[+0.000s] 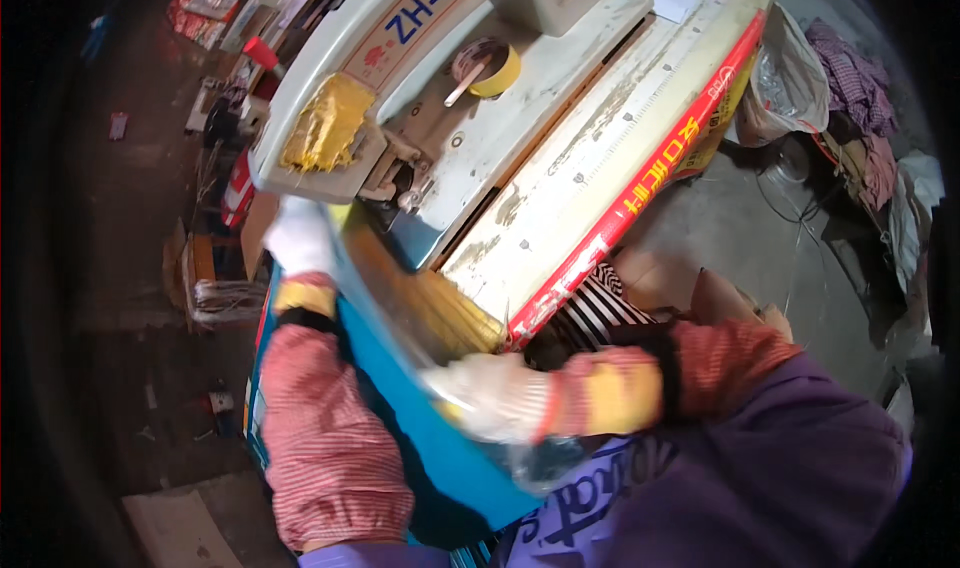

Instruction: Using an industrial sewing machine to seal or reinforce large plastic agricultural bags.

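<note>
My left hand, in a white glove, is beside the head of a large pale sewing machine; its fingers are smeared by motion. A blurred, see-through plastic sheet curves from there down to my right hand. That hand, gloved in white too, closes on the sheet's lower end near the front corner of the machine bed. More clear plastic shows below it. Both forearms wear red checked sleeve covers with yellow bands. Yellow material lies under the sheet, at the bed's end.
A blue surface lies beneath my arms. On the machine bed sits a yellow tape roll. Printed red tape runs along the bed's edge. A white sack and cloth stand at the right; clutter fills the far left.
</note>
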Motion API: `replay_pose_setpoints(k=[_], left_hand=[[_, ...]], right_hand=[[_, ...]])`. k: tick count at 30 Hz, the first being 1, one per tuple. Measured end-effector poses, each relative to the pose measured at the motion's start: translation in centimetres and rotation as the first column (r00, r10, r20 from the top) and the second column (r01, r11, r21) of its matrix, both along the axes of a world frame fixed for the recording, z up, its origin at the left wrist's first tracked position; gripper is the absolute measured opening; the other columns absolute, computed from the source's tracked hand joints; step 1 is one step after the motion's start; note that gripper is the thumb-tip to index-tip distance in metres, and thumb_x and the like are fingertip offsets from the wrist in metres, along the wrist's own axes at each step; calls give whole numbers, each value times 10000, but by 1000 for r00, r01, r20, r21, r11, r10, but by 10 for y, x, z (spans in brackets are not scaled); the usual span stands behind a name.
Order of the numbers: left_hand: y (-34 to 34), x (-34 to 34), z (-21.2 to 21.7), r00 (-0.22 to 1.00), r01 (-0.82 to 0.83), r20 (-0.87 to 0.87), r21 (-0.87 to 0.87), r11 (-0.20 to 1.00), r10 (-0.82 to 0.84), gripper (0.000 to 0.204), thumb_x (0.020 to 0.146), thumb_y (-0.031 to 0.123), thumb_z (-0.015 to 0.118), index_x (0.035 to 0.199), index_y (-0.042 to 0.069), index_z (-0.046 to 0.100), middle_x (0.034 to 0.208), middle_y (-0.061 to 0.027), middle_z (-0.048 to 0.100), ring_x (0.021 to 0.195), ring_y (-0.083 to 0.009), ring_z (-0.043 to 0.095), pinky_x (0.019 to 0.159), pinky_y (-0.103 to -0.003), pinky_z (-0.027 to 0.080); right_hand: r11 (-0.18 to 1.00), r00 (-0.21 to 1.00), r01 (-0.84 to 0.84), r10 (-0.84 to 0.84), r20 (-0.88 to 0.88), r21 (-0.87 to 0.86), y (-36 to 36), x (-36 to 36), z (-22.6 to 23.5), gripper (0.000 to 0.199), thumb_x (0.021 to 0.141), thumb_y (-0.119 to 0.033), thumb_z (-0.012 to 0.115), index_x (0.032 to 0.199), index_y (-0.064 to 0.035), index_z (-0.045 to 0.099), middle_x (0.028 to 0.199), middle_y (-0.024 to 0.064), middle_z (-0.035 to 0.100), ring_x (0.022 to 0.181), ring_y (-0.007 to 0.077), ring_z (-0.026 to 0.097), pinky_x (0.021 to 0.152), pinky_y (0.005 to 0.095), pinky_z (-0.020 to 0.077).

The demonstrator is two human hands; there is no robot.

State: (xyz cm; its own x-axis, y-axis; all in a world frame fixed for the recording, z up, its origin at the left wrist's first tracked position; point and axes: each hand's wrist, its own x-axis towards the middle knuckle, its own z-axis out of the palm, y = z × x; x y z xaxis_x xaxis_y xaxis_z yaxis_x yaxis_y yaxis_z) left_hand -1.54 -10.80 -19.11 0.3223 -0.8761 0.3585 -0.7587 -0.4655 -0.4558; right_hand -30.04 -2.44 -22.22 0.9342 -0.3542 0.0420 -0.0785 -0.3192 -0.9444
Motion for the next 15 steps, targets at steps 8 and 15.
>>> replay_pose_setpoints(k=[8,15], left_hand=[[4,7,-61,911,410,39,42,911,-412,233,767,111,539,996,128,578,753,-107,590,705,-263,612,556,-354,490],[-2,45,-60,795,548,-253,-89,831,-551,206,770,49,560,971,69,603,924,-166,614,822,-362,586,707,-386,475]], right_hand=[[861,922,357,-262,-284,363,-27,-98,-91,364,791,-327,646,1090,-120,623,908,138,657,826,242,641,737,336,489],[873,835,439,-309,-455,212,-48,-95,-19,200,780,-217,637,959,-130,657,791,91,660,727,227,643,657,308,505]])
